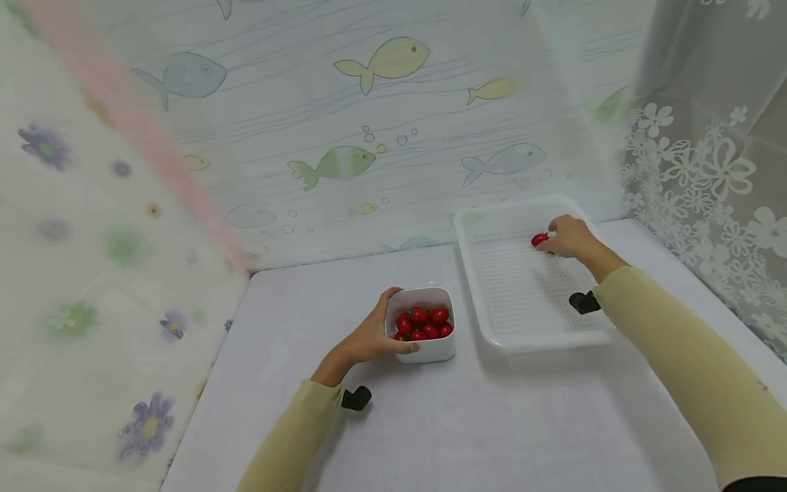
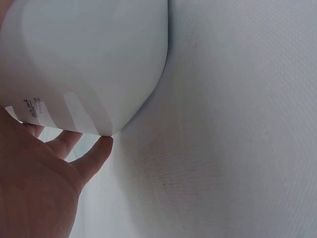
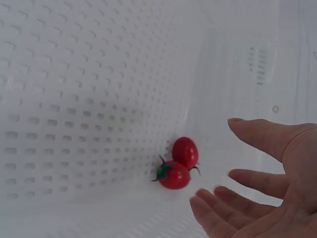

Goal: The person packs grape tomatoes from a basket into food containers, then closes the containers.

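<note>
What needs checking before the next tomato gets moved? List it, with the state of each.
1. Left hand grips the white bowl so it stays put: ok.
2. Bowl holds cherry tomatoes to take: ok.
3. Right hand has let go: ok; in the right wrist view its fingers are spread, touching nothing.
4. Two tomatoes lie touching on the perforated floor of the white tray, near its far wall: ok.
5. Tray floor has room for more: ok.
6. Tomatoes at rest, not rolling: cannot tell.
</note>
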Tool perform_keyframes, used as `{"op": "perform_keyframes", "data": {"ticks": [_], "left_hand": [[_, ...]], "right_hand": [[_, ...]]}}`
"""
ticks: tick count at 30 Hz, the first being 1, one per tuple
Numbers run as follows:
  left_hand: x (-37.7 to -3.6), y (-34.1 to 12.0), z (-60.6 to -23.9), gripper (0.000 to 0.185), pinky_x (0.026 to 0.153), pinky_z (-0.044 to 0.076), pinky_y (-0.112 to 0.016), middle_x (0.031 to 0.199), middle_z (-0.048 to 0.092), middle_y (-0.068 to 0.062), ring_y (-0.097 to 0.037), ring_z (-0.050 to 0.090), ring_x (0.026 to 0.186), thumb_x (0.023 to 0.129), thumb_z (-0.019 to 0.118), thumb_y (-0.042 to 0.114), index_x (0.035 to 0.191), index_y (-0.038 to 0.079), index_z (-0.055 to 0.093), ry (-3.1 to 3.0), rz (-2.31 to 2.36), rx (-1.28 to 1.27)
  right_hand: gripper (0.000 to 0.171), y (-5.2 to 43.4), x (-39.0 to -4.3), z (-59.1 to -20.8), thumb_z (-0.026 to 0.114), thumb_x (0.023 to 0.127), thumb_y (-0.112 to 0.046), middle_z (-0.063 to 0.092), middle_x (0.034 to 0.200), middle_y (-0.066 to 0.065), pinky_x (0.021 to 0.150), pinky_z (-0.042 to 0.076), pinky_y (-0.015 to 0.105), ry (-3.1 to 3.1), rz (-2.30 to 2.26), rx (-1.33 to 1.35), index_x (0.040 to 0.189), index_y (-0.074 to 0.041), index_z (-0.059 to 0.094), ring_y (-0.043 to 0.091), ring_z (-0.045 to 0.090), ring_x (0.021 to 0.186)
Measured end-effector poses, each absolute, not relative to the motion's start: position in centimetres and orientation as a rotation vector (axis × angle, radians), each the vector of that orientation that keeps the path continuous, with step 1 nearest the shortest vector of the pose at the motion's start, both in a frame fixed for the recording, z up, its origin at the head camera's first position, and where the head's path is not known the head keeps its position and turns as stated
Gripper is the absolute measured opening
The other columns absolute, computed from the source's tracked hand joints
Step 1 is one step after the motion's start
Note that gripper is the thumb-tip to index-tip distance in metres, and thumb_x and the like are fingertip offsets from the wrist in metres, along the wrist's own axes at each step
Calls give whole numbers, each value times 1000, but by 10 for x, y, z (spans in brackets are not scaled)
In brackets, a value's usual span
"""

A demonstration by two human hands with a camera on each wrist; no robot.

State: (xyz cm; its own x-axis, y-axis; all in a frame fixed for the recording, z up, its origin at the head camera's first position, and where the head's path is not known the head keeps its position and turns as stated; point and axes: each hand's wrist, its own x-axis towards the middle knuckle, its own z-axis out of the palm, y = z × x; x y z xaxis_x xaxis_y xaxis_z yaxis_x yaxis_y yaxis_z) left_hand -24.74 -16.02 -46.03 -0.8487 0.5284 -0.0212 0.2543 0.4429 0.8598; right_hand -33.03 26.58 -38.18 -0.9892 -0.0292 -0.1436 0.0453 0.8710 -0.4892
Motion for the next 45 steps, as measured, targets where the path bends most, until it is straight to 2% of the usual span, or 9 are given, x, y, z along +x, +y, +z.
{"op": "perform_keyframes", "data": {"ticks": [6, 13, 17, 20, 24, 29, 34, 41, 45], "left_hand": [[-248, -161, -462, 110, 110, 43, -50, 145, 42, 5, -18, 40, 138, 76, 88, 37, 158, 20, 17, 2393, 1375, 667], [-247, -160, -462, 109, 109, 43, -51, 145, 43, 5, -18, 39, 138, 75, 89, 38, 157, 24, 19, 2389, 1378, 664], [-248, -158, -463, 107, 110, 43, -50, 145, 42, 5, -17, 39, 138, 75, 89, 36, 156, 25, 19, 2378, 1381, 676], [-248, -158, -463, 106, 109, 44, -49, 145, 43, 6, -16, 40, 138, 76, 89, 36, 155, 27, 20, 2377, 1380, 676], [-248, -159, -464, 105, 108, 45, -47, 144, 42, 7, -15, 39, 137, 76, 89, 36, 155, 29, 20, 2380, 1373, 673], [-247, -159, -462, 106, 109, 44, -49, 146, 42, 5, -17, 39, 138, 76, 88, 36, 155, 28, 19, 2384, 1370, 677], [-248, -160, -462, 107, 109, 44, -50, 145, 42, 5, -17, 40, 137, 76, 88, 36, 156, 25, 19, 2394, 1368, 678], [-247, -161, -461, 109, 110, 43, -50, 146, 42, 4, -18, 39, 138, 76, 88, 36, 158, 22, 17, 2414, 1345, 673], [-247, -161, -461, 112, 110, 42, -53, 146, 42, 2, -20, 40, 138, 76, 88, 37, 159, 18, 16, 2426, 1344, 677]], "right_hand": [[66, 268, -342, -398, 63, 96, -17, 40, 137, 44, 106, 40, 63, 2880, -770, 39, 137, 27, 34, 58, 41, 128], [60, 268, -348, -412, 63, 93, -14, 47, 128, 44, 99, 46, 63, 2901, -697, 94, 130, 26, 38, 56, 50, 118], [45, 272, -351, -416, 61, 92, -11, 55, 112, 38, 80, 54, 54, 2912, -685, 118, 120, 21, 47, 46, 58, 94], [31, 274, -354, -417, 59, 90, -10, 56, 95, 27, 65, 50, 44, 2930, -673, 119, 107, 15, 52, 36, 53, 78], [23, 273, -356, -417, 60, 90, -10, 55, 86, 20, 63, 48, 42, 2937, -653, 129, 99, 10, 54, 32, 50, 75], [21, 270, -355, -416, 63, 90, -11, 59, 88, 23, 66, 50, 46, 2952, -673, 129, 93, 9, 57, 33, 53, 77], [24, 266, -353, -414, 66, 89, -8, 62, 100, 30, 74, 53, 50, 2968, -719, 110, 100, 13, 60, 38, 58, 84], [32, 272, -358, -409, 67, 90, -6, 63, 102, 32, 67, 55, 37, 2905, -830, 62, 109, 19, 58, 34, 65, 81], [37, 277, -359, -405, 68, 92, -8, 63, 107, 33, 69, 57, 34, 2848, -914, 38, 115, 20, 58, 32, 66, 83]]}}
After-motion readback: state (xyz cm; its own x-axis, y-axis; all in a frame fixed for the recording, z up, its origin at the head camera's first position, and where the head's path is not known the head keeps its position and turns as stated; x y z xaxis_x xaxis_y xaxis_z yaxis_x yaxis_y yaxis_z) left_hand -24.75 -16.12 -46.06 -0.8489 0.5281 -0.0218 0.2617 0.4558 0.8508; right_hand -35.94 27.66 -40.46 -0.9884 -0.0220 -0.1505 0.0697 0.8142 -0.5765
